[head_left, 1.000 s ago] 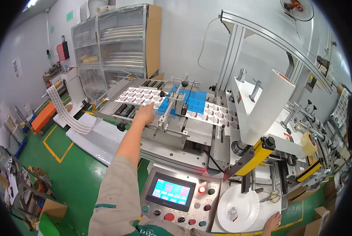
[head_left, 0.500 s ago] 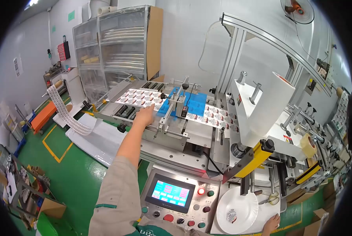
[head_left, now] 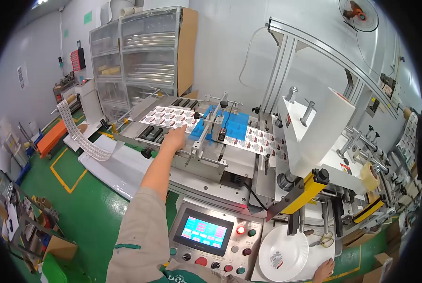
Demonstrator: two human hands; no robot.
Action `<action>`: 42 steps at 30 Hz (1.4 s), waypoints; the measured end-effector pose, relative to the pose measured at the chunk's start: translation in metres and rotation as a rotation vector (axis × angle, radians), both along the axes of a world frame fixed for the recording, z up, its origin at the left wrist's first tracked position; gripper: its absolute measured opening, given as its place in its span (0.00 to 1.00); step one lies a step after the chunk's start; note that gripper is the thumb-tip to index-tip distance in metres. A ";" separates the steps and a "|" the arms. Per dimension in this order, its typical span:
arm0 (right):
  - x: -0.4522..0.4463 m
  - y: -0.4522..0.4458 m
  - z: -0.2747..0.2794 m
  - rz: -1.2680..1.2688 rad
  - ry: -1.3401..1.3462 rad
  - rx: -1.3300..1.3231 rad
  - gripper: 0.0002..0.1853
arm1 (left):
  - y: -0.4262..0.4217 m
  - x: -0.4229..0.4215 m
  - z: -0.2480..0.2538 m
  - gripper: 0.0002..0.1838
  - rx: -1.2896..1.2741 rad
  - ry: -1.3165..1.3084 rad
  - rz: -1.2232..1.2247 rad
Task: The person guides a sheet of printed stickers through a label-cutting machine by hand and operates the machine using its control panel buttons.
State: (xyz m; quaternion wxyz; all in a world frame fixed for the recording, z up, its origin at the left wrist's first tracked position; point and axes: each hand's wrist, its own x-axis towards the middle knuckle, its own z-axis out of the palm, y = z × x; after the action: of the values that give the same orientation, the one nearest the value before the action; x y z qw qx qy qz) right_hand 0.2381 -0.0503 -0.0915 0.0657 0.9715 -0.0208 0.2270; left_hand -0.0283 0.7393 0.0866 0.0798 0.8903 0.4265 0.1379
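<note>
My left hand (head_left: 175,138) reaches over the machine bed, its index finger stretched out at the near edge of the printed label web (head_left: 166,116); whether the fingertip touches it I cannot tell. Right of the hand, a blue sheet (head_left: 237,126) lies across the web beneath a metal bracket with a sensor. My right hand (head_left: 323,270) rests at the edge of the white side surface, low on the right, partly cut off by the frame, with nothing visible in it. Beside it are a white plate (head_left: 293,252) with a round label on it and scissors (head_left: 327,239).
A control panel with a lit screen (head_left: 205,232) stands below the bed. A large white film roll (head_left: 328,127) and a yellow-black bar (head_left: 305,192) rise at the right. Further off are a covered shelf (head_left: 149,56), a hanging label strip (head_left: 76,134) and a wall fan (head_left: 359,14).
The camera view has shifted slightly. My left hand stays at the web's near edge, and my right hand remains by the white surface's edge.
</note>
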 end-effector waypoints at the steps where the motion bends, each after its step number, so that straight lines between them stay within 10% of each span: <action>1: -0.010 0.015 0.019 -0.034 0.033 0.057 0.18 | -0.001 -0.001 0.000 0.32 -0.004 -0.003 -0.005; 15: 0.016 -0.014 -0.026 -0.123 0.103 0.144 0.20 | -0.015 -0.016 0.017 0.19 0.584 -0.944 -0.086; 23: 0.009 -0.006 -0.014 -0.153 0.117 0.162 0.19 | -0.180 -0.068 0.108 0.07 -0.479 -1.489 -0.613; 27: 0.016 -0.014 -0.027 -0.132 0.078 0.160 0.20 | -0.307 -0.117 0.127 0.16 -0.786 -1.415 -1.211; 29: 0.012 -0.009 -0.022 -0.130 0.098 0.184 0.20 | -0.311 -0.103 0.149 0.11 -0.965 -0.717 -2.218; 35: 0.014 -0.013 -0.025 -0.127 0.113 0.171 0.20 | -0.384 -0.112 0.178 0.14 -0.893 -0.905 -2.187; 37: 0.011 -0.012 -0.018 -0.122 0.118 0.162 0.20 | -0.388 -0.101 0.187 0.15 -0.694 -0.219 -2.600; 40: 0.016 -0.017 -0.024 -0.138 0.087 0.147 0.19 | -0.402 -0.101 0.179 0.16 -0.988 -0.637 -2.407; 41: 0.016 -0.018 -0.026 -0.118 0.080 0.163 0.19 | -0.401 -0.094 0.184 0.17 -0.874 -0.319 -2.563; 42: 0.017 -0.018 -0.026 -0.126 0.104 0.173 0.20 | -0.405 -0.101 0.181 0.18 -0.994 -0.680 -2.282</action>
State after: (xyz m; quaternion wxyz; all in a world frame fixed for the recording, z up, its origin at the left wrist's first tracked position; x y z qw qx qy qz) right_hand 0.2554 -0.0684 -0.1177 -0.0033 0.9807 -0.0980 0.1692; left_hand -0.1296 0.3346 0.2676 0.5768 0.5447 -0.6077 0.0379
